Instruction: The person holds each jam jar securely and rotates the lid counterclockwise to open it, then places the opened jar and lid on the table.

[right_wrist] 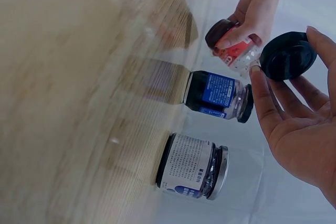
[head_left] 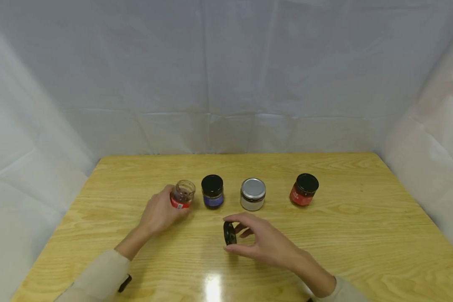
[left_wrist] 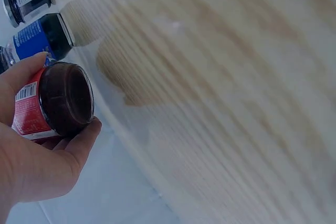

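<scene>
L. hand: fingers curl round red-label jar, uncapped, held just above surface, beside blue-label jar. R. hand: thumb & fingertips, parted approx. one lid's width, pinch black lid by its rim, in front of silver-lidded jar.

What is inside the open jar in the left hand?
Dark contents lie low in the open jar, below clear glass. The left hand and red label hide part of the inside.
</scene>
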`<state>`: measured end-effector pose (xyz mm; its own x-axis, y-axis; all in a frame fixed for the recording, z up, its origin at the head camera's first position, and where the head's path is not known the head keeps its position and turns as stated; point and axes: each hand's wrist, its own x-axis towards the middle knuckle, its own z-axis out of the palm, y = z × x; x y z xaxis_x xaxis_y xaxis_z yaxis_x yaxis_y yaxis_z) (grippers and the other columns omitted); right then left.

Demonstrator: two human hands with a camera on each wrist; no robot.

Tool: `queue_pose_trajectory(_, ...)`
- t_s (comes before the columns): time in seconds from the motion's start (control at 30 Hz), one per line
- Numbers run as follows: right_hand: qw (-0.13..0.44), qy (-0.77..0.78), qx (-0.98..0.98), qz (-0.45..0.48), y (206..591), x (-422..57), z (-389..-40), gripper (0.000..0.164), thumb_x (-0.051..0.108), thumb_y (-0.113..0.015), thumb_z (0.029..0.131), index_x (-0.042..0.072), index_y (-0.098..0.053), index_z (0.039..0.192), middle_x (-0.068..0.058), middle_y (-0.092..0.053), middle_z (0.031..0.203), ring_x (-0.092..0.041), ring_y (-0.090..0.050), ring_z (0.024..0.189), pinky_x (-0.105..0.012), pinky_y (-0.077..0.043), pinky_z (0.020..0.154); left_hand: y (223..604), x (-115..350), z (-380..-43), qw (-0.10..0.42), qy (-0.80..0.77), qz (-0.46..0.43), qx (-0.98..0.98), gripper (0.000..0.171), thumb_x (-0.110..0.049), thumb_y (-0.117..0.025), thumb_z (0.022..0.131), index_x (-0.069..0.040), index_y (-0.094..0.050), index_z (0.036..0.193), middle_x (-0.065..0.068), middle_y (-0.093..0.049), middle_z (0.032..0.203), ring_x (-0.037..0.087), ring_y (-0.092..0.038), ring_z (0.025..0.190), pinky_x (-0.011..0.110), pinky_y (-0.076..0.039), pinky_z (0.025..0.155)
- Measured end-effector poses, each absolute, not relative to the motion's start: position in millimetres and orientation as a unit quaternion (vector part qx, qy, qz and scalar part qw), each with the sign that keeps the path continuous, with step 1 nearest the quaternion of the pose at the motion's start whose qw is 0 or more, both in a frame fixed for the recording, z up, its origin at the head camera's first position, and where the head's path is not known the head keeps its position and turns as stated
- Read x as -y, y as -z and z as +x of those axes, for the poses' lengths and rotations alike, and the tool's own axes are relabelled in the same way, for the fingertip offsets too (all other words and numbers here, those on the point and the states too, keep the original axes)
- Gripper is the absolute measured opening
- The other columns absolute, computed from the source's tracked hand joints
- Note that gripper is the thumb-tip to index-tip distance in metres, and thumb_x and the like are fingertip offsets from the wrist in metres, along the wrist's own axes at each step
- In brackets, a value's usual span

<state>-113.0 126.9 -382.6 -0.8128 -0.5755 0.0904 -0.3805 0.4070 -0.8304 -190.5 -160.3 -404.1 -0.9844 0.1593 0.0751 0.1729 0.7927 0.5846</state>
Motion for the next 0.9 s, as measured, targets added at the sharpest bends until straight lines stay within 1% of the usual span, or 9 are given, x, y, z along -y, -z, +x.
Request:
queue_pose_trajectory(0.33, 0.114, 0.457, -0.835, -0.286, 379, -121, -114, 0.058, 0.044, -0.070, 0.085, 0.022, -0.050, 0.135, 0.009, -0.054, 0.125, -0.008, -0.056, 0.105, -0.026, -0.048, 0.088, 408, 161, -198, -0.001, 0.319, -0.086, 0.944, 0.071, -0.030, -0.080, 0.075, 0.007, -0.047, 0.126, 0.024, -0.061, 0.109, 0.035, -0.061, 0.094, 0.047, -0.051, 0.077)
queue_pose_trajectory(0.67, 0.102, 0.439, -0.842, -0.295, 375, -119, -119, 0.057, 0.042, -0.070, 0.085, 0.021, -0.051, 0.134, 0.010, -0.055, 0.124, -0.007, -0.056, 0.105, -0.025, -0.048, 0.087, 411, 167, -209, -0.009, 0.357, -0.090, 0.930, 0.075, -0.031, -0.081, 0.075, 0.004, -0.043, 0.129, 0.024, -0.059, 0.115, 0.037, -0.058, 0.103, 0.049, -0.048, 0.085)
queue_pose_trajectory(0.9, 0.093, 0.449, -0.840, -0.289, 372, -121, -123, 0.056, 0.038, -0.071, 0.086, 0.018, -0.051, 0.134, 0.007, -0.056, 0.120, -0.011, -0.058, 0.103, -0.028, -0.049, 0.087, 411, 170, -217, -0.027, 0.351, -0.092, 0.931, 0.078, -0.035, -0.079, 0.078, 0.004, -0.040, 0.133, 0.025, -0.057, 0.118, 0.038, -0.057, 0.105, 0.049, -0.047, 0.086)
